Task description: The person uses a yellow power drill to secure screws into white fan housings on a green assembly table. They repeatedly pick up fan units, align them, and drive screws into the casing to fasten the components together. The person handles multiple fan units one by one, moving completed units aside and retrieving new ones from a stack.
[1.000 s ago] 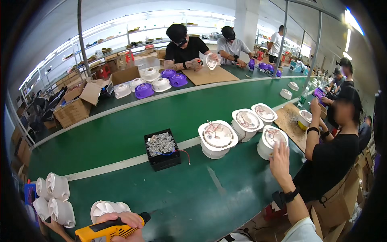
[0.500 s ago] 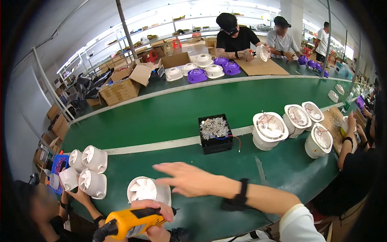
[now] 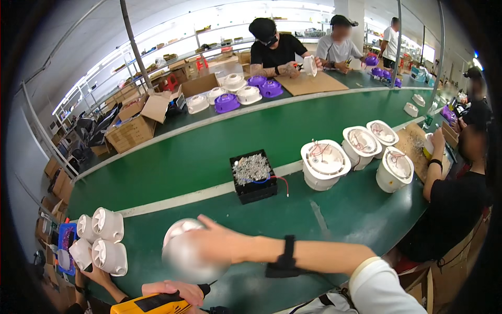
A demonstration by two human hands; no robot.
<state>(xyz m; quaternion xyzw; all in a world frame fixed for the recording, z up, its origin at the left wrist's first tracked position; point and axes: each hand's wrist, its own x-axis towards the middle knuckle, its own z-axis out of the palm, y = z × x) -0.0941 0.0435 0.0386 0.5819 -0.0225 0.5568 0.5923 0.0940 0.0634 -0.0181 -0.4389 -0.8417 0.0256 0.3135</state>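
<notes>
My left hand [image 3: 175, 289] is wrapped around a yellow and black electric screwdriver [image 3: 154, 304] at the lower edge, its thin bit pointing right. My right hand [image 3: 222, 245] reaches leftward over a round white fan housing [image 3: 180, 228], one finger sticking out at the top. Motion smears its other fingers and much of the housing, so whether they grip it or only touch it is unclear. A black box of small metal screws [image 3: 253, 196] stands beyond this hand, with a red and a blue wire at its side.
Several white fan housings [image 3: 110, 257] stand at left beside a blue tray [image 3: 67, 230], a person's hands at them. White housings with wires [image 3: 325, 166] stand at right, near another person. Across the green table [image 3: 172, 154], people handle white and purple covers [image 3: 227, 103].
My right hand has moved down onto the fan housing, which is now blurred. The left hand and screwdriver sit lower and further left. The whole view has shifted.
</notes>
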